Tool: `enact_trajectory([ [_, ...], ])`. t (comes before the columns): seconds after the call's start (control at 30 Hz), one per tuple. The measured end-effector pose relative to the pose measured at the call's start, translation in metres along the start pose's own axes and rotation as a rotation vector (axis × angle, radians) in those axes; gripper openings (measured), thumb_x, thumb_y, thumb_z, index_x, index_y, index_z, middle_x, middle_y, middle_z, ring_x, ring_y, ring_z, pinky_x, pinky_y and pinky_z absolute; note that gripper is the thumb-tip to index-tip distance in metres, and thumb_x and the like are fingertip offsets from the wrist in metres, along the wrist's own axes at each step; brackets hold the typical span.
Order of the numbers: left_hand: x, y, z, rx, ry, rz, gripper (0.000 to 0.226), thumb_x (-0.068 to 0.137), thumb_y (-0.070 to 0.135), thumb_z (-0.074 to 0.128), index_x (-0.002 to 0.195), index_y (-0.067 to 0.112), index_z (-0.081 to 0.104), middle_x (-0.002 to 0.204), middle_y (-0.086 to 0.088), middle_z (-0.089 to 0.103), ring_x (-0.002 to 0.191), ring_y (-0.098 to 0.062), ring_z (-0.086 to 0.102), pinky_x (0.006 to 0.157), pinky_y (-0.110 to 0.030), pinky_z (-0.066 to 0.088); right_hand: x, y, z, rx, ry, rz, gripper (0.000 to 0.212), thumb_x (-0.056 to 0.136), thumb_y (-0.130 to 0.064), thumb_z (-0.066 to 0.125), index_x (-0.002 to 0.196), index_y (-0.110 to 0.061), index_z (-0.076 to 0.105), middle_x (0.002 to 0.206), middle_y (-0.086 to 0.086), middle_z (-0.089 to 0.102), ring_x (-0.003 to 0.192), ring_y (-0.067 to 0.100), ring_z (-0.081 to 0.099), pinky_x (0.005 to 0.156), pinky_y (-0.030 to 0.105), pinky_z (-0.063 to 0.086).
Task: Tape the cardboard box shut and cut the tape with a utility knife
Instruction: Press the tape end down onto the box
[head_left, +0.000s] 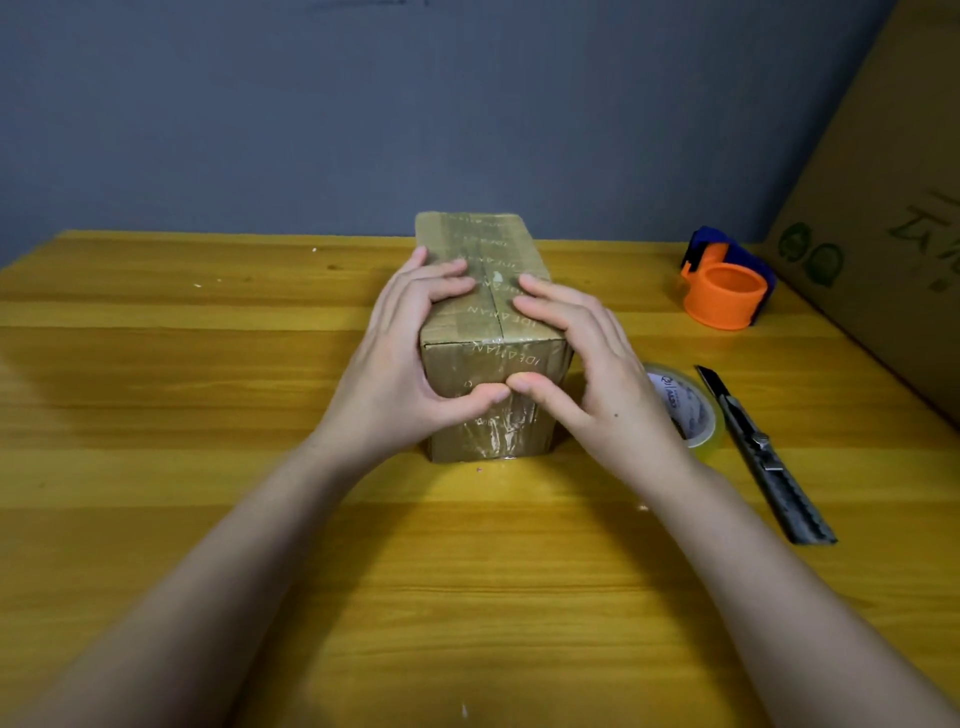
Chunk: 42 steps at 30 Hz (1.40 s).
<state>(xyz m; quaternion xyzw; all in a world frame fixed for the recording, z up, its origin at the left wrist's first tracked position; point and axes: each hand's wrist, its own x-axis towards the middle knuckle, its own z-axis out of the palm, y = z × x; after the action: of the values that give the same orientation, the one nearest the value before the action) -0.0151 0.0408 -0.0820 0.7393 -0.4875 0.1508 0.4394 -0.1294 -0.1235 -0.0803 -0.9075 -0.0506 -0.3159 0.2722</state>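
Both bare forearms reach forward over the yellow wooden table to the cardboard box, which stands lengthwise at the table's middle. The left hand and right hand clasp its near end: thumbs meet on the front face, pressing crinkled clear tape, while the fingers curl over the top on either side of the centre seam. Printed tape along the seam reads "IDEAMAN", upside down to the viewer. Just right of the right wrist lies a clear tape roll with unreadable small lettering, beside a utility knife. Farther back right sits an orange tape dispenser, near a large cardboard sheet bearing faint green print.
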Motion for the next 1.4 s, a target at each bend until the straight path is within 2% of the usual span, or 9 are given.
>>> enact_trajectory([
  [0.3,-0.001,0.002,-0.006,0.004,-0.086,-0.031,0.090,0.060,0.059,0.074,0.132,0.016,0.040,0.146,0.000,0.038,0.147,-0.015,0.015,0.119,-0.038,0.021,0.001,0.006,-0.007,-0.050,-0.096,-0.024,0.069,0.080,-0.038,0.072,0.139,-0.027,0.040,0.151,-0.012,0.034,0.141,0.010,0.029,0.117,0.027,0.023],
  [0.37,-0.001,0.009,-0.005,-0.116,-0.050,-0.119,0.074,0.068,0.059,0.066,0.128,0.021,0.044,0.144,0.004,0.040,0.146,-0.009,0.015,0.118,-0.034,0.020,0.001,0.004,-0.005,0.049,-0.063,0.006,0.060,0.082,-0.038,0.068,0.136,-0.027,0.044,0.149,-0.012,0.038,0.140,0.010,0.031,0.116,0.030,0.025],
  [0.47,0.001,0.019,0.000,-0.173,0.064,-0.202,0.061,0.070,0.056,0.063,0.118,0.021,0.051,0.138,0.007,0.047,0.144,-0.007,0.020,0.115,-0.027,0.022,0.002,-0.005,0.001,0.214,0.094,0.041,0.037,0.093,-0.033,0.048,0.126,-0.019,0.056,0.139,-0.006,0.050,0.133,0.012,0.042,0.112,0.038,0.033],
  [0.53,0.001,0.023,0.004,-0.152,0.130,-0.221,0.059,0.067,0.057,0.066,0.113,0.021,0.054,0.134,0.011,0.051,0.143,-0.006,0.024,0.113,-0.025,0.025,0.003,-0.010,0.006,0.192,0.157,0.061,0.034,0.094,-0.033,0.045,0.121,-0.017,0.060,0.135,-0.005,0.054,0.128,0.011,0.046,0.110,0.034,0.035],
  [0.7,0.001,0.021,0.009,-0.141,0.174,-0.204,0.059,0.066,0.054,0.069,0.113,0.021,0.054,0.133,0.008,0.053,0.142,-0.008,0.027,0.115,-0.034,0.029,0.002,-0.009,0.010,0.115,0.172,0.058,0.035,0.095,-0.033,0.044,0.123,-0.018,0.059,0.135,-0.006,0.053,0.127,0.009,0.045,0.108,0.018,0.030],
  [0.87,0.000,0.017,0.009,-0.139,0.152,-0.162,0.064,0.066,0.049,0.072,0.118,0.017,0.053,0.136,0.003,0.051,0.143,-0.012,0.026,0.116,-0.032,0.026,0.000,-0.008,0.007,0.038,0.109,0.027,0.038,0.095,-0.032,0.046,0.129,-0.017,0.054,0.140,-0.004,0.050,0.131,0.013,0.043,0.111,0.021,0.029],
  [1.03,-0.003,0.008,0.008,-0.097,0.086,-0.082,0.074,0.065,0.047,0.075,0.126,0.016,0.047,0.142,0.000,0.045,0.145,-0.016,0.021,0.118,-0.039,0.023,-0.002,-0.003,-0.002,-0.015,-0.006,0.005,0.045,0.094,-0.033,0.051,0.137,-0.022,0.045,0.147,-0.010,0.041,0.137,0.010,0.034,0.114,0.019,0.023],
  [1.23,-0.004,0.002,0.005,-0.052,0.023,-0.033,0.085,0.062,0.049,0.077,0.131,0.016,0.041,0.145,-0.002,0.039,0.146,-0.019,0.018,0.119,-0.033,0.019,-0.003,-0.001,-0.007,-0.043,-0.078,-0.012,0.056,0.090,-0.036,0.058,0.141,-0.025,0.038,0.150,-0.014,0.033,0.141,0.008,0.028,0.117,0.022,0.022],
  [1.4,-0.004,-0.001,0.001,-0.043,-0.030,-0.020,0.089,0.059,0.053,0.077,0.133,0.022,0.038,0.146,0.004,0.034,0.147,-0.018,0.014,0.119,-0.034,0.017,-0.003,0.000,-0.010,-0.077,-0.109,-0.009,0.065,0.085,-0.037,0.065,0.142,-0.028,0.034,0.151,-0.017,0.029,0.142,0.007,0.026,0.115,0.020,0.020],
])
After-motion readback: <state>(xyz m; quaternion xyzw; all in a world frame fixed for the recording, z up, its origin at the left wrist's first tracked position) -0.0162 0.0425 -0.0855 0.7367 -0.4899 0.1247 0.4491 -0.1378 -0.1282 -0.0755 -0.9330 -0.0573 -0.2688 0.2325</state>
